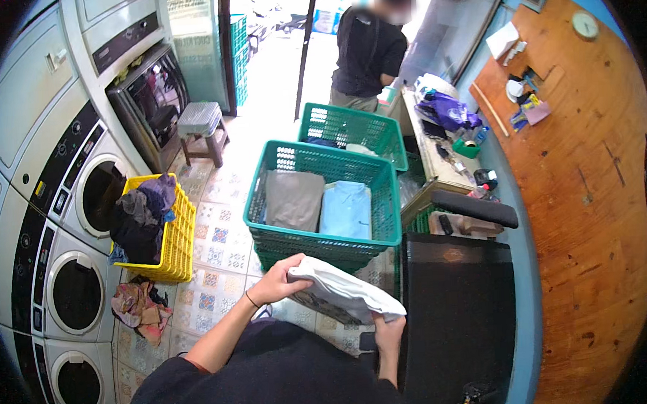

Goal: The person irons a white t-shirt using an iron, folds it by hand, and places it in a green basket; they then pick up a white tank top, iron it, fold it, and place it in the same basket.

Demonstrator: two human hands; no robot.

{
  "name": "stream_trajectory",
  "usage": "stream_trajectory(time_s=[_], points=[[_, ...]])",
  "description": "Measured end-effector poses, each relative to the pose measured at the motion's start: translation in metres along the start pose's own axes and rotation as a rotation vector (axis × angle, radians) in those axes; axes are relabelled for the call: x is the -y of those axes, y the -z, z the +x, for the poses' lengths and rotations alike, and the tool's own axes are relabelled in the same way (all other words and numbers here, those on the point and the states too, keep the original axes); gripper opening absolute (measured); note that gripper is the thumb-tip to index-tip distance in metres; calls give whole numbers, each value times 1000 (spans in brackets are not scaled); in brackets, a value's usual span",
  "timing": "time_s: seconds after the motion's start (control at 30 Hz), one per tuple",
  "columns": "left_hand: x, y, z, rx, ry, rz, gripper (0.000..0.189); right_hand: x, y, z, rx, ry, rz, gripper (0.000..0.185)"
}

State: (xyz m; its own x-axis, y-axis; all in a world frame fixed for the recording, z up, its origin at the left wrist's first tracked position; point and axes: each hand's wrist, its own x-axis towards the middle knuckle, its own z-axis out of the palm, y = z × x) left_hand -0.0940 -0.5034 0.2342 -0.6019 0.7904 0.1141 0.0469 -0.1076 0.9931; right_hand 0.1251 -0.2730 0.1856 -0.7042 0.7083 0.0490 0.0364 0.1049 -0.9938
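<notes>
A folded white garment (350, 288) is held up in front of my body, with a darker patterned or printed side facing down. My left hand (281, 281) pinches its left end, thumb on the near side. At its right end, my right hand (390, 335) grips the lower corner, the fingers partly hidden under the cloth. Just beyond stands a green plastic crate (326, 246), on top of another crate. Inside it lie a folded grey-brown garment (295, 201) on the left and a folded light blue garment (346, 209) on the right.
Behind is another green crate (352, 121) with clothes. To the left, a yellow crate (185, 231) overflows with laundry beside front-loading machines (76, 292); a cloth heap (141, 310) lies on the tiles. A stool (201, 123), a person (370, 46) and a cluttered desk (419, 136) are farther off.
</notes>
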Motion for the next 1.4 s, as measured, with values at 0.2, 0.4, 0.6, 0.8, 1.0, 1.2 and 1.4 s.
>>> stream_trajectory(time_s=[0.2, 0.4, 0.6, 0.8, 1.0, 1.2, 1.4], points=[[-15, 100, -43, -224, 79, -22, 33, 0, -109, 33, 217, 37, -32, 24], [-5, 147, -61, -171, 117, -9, 36, 21, -153, 49, 294, 3, -74, 24], [17, 135, -44, -229, 138, -182, 29, 23, -147, 74, 262, -42, -160, 28], [19, 130, 12, -235, 127, -131, 24, 29, -129, 124, 262, -29, -202, 26], [2, 126, 65, -347, 128, 0, 24, 48, -131, 188, 300, -18, -77, 25], [-22, 112, 135, -386, 127, 1, 29, 58, -124, 253, 322, 166, -102, 28], [-6, 103, 153, -241, 100, 356, 33, 35, -99, 271, 453, 96, 133, 27]])
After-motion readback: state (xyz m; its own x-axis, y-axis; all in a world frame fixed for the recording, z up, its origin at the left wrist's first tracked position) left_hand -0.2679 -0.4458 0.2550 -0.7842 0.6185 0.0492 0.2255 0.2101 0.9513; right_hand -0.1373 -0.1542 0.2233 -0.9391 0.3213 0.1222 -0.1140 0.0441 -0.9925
